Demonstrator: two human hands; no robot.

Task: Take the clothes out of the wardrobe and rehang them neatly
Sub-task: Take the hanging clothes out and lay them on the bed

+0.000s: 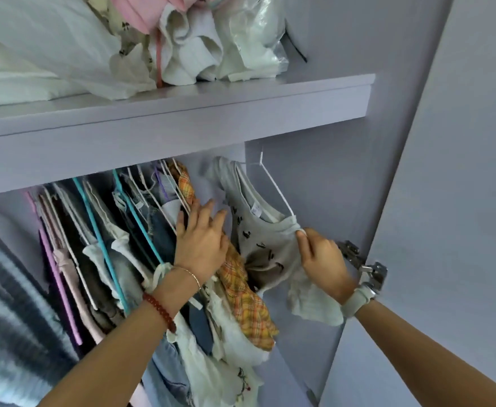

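Beside wardrobe wall, shirt (265,239) (hanging lengthwise)

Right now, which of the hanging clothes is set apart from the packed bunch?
The pale printed top on the white hanger, farthest right; the right hand pinches its shoulder.
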